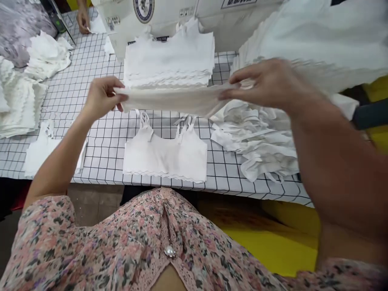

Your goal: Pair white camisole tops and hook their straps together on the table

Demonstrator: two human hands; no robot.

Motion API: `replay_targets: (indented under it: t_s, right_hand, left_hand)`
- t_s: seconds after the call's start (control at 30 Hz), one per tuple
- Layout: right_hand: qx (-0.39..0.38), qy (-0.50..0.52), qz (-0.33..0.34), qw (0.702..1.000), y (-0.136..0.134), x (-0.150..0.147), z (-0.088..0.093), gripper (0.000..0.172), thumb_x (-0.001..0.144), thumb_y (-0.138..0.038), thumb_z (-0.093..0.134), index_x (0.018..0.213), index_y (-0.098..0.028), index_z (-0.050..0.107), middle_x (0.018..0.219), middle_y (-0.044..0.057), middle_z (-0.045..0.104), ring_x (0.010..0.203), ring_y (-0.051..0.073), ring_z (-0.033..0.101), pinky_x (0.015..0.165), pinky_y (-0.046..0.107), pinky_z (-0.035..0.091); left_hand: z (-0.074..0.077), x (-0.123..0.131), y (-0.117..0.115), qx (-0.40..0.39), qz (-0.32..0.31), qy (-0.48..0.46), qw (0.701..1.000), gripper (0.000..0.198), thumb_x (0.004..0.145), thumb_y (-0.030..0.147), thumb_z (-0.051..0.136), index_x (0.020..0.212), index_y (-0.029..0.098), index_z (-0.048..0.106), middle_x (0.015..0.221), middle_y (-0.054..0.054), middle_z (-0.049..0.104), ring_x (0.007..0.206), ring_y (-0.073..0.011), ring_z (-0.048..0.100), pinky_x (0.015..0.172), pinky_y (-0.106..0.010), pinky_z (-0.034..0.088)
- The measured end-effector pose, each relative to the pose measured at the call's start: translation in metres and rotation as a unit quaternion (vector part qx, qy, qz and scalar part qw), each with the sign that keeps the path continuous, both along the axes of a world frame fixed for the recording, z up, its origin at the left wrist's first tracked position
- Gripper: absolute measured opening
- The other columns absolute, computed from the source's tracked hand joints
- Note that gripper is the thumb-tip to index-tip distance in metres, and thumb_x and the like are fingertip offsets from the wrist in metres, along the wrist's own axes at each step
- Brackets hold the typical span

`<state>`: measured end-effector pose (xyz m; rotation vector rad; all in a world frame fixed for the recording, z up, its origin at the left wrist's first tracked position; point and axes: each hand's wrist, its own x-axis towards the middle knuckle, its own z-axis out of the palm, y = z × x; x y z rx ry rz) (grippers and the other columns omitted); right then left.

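Note:
Stretched between my two hands is a white piece of fabric (172,100), slightly blurred, held above the table. My left hand (104,95) pinches its left end between thumb and fingers. At the other end, my right hand (257,83) grips the right corner, also blurred. Just below the fabric a white bra top (166,155) lies flat on the checked cloth, its straps pointing away from me. Behind the fabric sits a stack of similar white tops (169,58) with wavy hems, partly covered by what I hold.
A tangled heap of white strapped pieces (257,137) lies at right, below a tall white fabric stack (318,40). A printed white carton (169,16) stands behind. More white pieces (21,97) lie at left. Another person's hand (83,20) is at the far upper left.

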<state>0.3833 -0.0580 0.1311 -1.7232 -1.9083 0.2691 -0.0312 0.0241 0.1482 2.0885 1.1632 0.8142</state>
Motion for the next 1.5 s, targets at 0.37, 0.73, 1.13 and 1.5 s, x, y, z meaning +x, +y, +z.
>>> replay_targets:
  t_s: [0.37, 0.73, 1.13, 1.5]
  right_hand:
    - [0.154, -0.007, 0.077, 0.985, -0.110, -0.013, -0.066, 0.012, 0.096, -0.034, 0.069, 0.096, -0.025, 0.077, 0.084, 0.003, 0.079, 0.079, 0.022, 0.070, 0.084, 0.047, 0.054]
    - [0.145, 0.028, 0.046, 0.988, -0.175, -0.043, -0.119, 0.011, 0.092, -0.017, 0.069, 0.093, -0.027, 0.073, 0.088, 0.002, 0.079, 0.084, 0.024, 0.069, 0.082, 0.044, 0.055]
    - [-0.050, -0.090, 0.106, 0.989, -0.214, -0.096, -0.135, 0.077, 0.108, -0.059, 0.039, 0.174, -0.020, 0.027, 0.173, 0.019, 0.040, 0.162, 0.040, 0.039, 0.129, 0.073, 0.022]
    - [0.052, -0.047, 0.072, 0.995, -0.175, -0.092, -0.131, 0.053, 0.107, -0.045, 0.052, 0.155, -0.024, 0.057, 0.146, 0.019, 0.068, 0.139, 0.042, 0.061, 0.112, 0.066, 0.045]
  left_hand:
    - [-0.073, -0.036, -0.100, 0.088, -0.013, 0.011, 0.996, 0.022, 0.091, 0.016, 0.074, 0.107, 0.028, 0.082, 0.105, 0.001, 0.085, 0.098, -0.0173, 0.081, 0.083, -0.035, 0.072]
    - [-0.121, -0.048, -0.166, 0.114, -0.025, 0.031, 0.993, 0.029, 0.093, 0.007, 0.064, 0.109, 0.027, 0.078, 0.119, 0.001, 0.084, 0.111, -0.0176, 0.081, 0.096, -0.037, 0.069]
    - [-0.146, -0.011, -0.199, 0.115, -0.003, 0.159, 0.981, 0.053, 0.103, 0.016, 0.056, 0.151, 0.039, 0.061, 0.164, -0.002, 0.059, 0.157, -0.0328, 0.047, 0.127, -0.063, 0.038]
    - [-0.148, -0.004, -0.148, 0.079, 0.069, 0.055, 0.993, 0.017, 0.103, 0.025, 0.066, 0.118, 0.024, 0.074, 0.122, -0.008, 0.076, 0.114, -0.0235, 0.072, 0.101, -0.043, 0.059]
